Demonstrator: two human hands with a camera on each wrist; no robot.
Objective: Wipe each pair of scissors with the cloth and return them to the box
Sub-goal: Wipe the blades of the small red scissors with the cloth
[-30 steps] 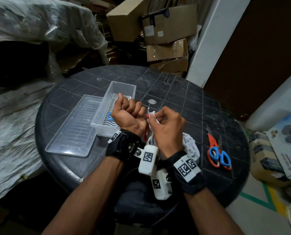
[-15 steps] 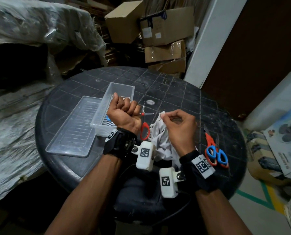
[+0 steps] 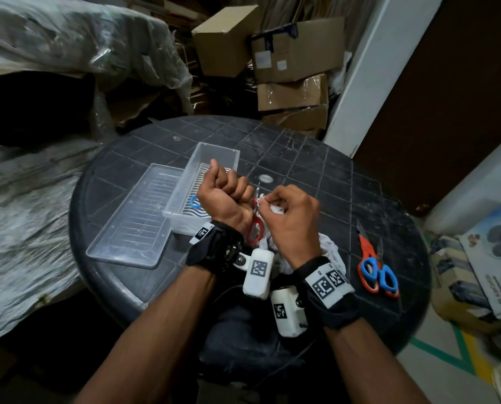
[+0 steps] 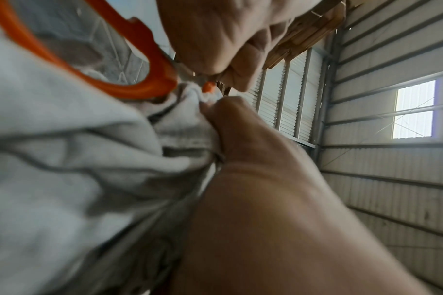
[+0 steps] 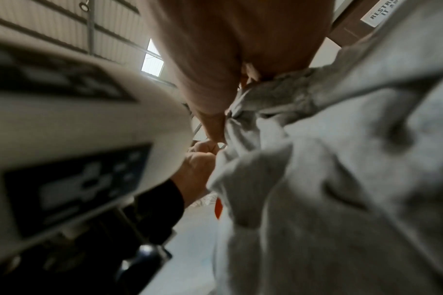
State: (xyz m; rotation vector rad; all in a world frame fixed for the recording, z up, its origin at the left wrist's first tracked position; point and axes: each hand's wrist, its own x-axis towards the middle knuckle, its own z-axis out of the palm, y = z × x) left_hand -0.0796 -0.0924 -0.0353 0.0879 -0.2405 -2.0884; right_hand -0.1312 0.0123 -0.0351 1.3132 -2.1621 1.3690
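My left hand [image 3: 224, 196] is fisted around a pair of red-handled scissors [image 3: 254, 232], whose handle loop [image 4: 129, 65] hangs below the fist and whose blade tip pokes up beside it. My right hand [image 3: 284, 211] pinches the white cloth [image 3: 329, 252] against the blades right next to the left fist. The cloth [image 4: 71, 159] drapes down toward the table [image 3: 360, 199]. The clear box [image 3: 211, 157] stands just left of my hands, with a blue scissor handle [image 3: 195, 202] showing inside. Another pair of orange and blue scissors [image 3: 374, 268] lies on the table at the right.
The box's clear lid [image 3: 135, 225] lies flat to the left of the box. Cardboard cartons [image 3: 293, 62] are stacked behind the round table, and plastic-covered bundles [image 3: 53, 39] fill the left. A white pillar [image 3: 368, 68] and more boxes [image 3: 476, 258] stand at the right.
My right hand, which had drawn the cloth off to the right half a second ago, has come back against the scissor blades beside the left fist. The left hand stays put.
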